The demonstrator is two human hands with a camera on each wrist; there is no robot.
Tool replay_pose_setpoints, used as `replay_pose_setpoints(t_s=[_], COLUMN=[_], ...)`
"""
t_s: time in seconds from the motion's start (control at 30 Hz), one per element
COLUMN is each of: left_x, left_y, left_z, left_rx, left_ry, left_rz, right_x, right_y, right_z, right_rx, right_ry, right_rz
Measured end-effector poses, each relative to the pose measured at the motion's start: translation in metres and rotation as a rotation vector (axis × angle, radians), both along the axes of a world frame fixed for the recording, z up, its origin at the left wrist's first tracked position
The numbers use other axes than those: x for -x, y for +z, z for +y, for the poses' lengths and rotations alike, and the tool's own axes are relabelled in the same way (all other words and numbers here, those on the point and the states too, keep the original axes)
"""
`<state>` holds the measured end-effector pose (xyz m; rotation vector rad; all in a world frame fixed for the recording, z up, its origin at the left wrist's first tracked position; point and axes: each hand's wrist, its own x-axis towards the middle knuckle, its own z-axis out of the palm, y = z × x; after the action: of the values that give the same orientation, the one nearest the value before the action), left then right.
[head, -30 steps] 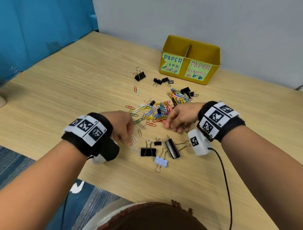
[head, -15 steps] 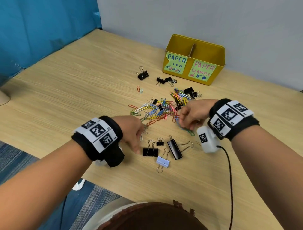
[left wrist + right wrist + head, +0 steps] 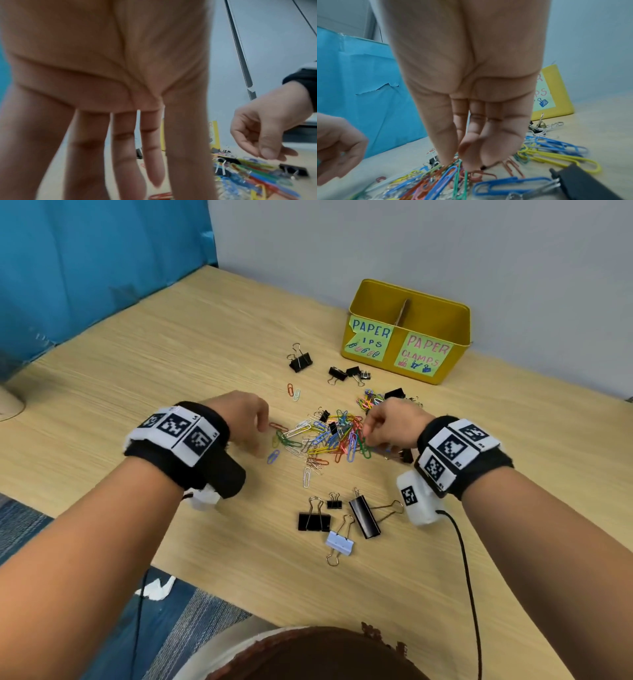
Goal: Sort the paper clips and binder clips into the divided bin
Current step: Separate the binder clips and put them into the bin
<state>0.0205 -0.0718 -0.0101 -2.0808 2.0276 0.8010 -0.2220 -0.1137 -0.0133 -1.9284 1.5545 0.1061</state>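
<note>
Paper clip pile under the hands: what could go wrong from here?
Small black binder clips lie mixed into the paper clip pile, so a handful taken by the right hand might carry one into the wrong half of the yellow bin. Clips look interlocked and may trail out and drop.

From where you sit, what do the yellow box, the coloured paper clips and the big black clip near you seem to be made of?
The yellow box looks like painted metal or hard plastic: thin, smooth, slightly shiny walls, with paper labels taped on. The coloured paper clips look like wire with a glossy plastic coating; a few are bare silvery metal. The big black clip looks like black-coated sheet metal with a sheen and bare wire handles.
</note>
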Motion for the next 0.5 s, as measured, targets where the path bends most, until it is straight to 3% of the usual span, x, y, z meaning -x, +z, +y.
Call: replay_pose_setpoints(t_s=[0.13,0.27,0.33,0.5], left_x=[-0.001,0.025,0.040,0.057], left_y=[-0.011,-0.026,-0.029,-0.027], left_z=[0.007,0.003,-0.003,-0.024], left_rx=[-0.150,-0.105,-0.059,0.221], left_ry=[0.008,-0.029,-0.017,-0.019], left_rz=[-0.034,0.059,0.145,0.154], right_x=[-0.012,-0.030,-0.037,-0.043], right_y=[-0.004,-0.006,-0.009,-0.016], right_z=[-0.005,-0.005,-0.006,-0.011], right_rx=[0.146,0.215,0.238,0.246], right_ry=[0.032,0.083,0.081,0.017], right_rz=[0.056,0.058,0.067,0.100])
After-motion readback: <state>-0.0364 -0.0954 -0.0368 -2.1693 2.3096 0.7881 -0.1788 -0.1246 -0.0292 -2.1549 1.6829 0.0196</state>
